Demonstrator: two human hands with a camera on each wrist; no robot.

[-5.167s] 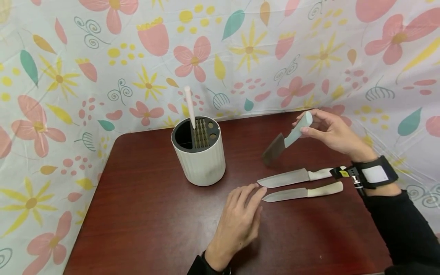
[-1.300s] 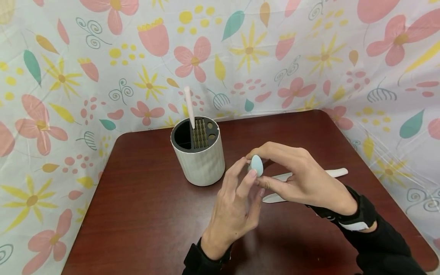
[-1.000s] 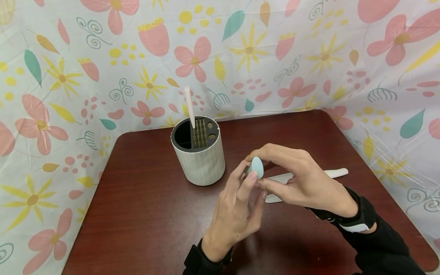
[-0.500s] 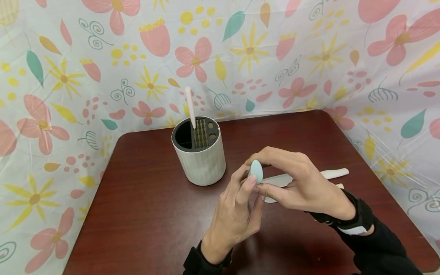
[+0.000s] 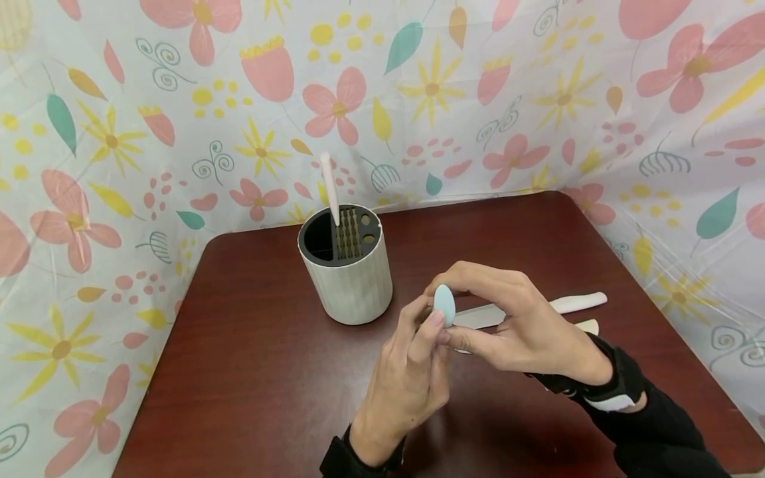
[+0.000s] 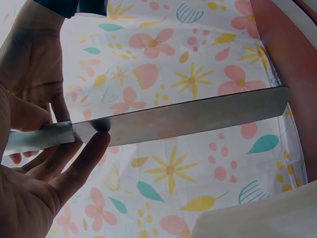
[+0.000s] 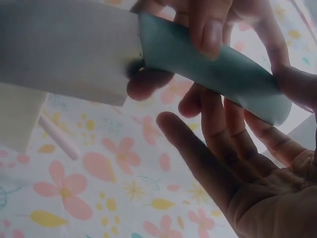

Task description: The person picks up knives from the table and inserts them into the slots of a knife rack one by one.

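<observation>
A cleaver with a light-blue handle (image 5: 444,304) is held between both hands, its butt turned up toward the head camera. Its broad, square-ended blade (image 6: 198,116) stretches away from the fingers in the left wrist view. My right hand (image 5: 526,318) grips the handle, thumb on the near side and fingers on the far side. Curled around the handle from the left is my left hand (image 5: 400,378), one fingertip against the butt. The right wrist view shows the handle (image 7: 213,69) close up with fingers on both sides.
Behind the right hand lie a white-handled knife (image 5: 576,303) and a cream-handled one (image 5: 588,326), both partly hidden. A white ribbed knife holder (image 5: 355,292) stands left of the hands, with a pale handle (image 5: 330,186) sticking up from it. A floral cloth (image 5: 418,99) hangs behind the table.
Five seconds ago the right hand alone held the cleaver, farther right. It came left to the left hand, which then took hold. Over the last second the cleaver and right hand sank slightly in view.
</observation>
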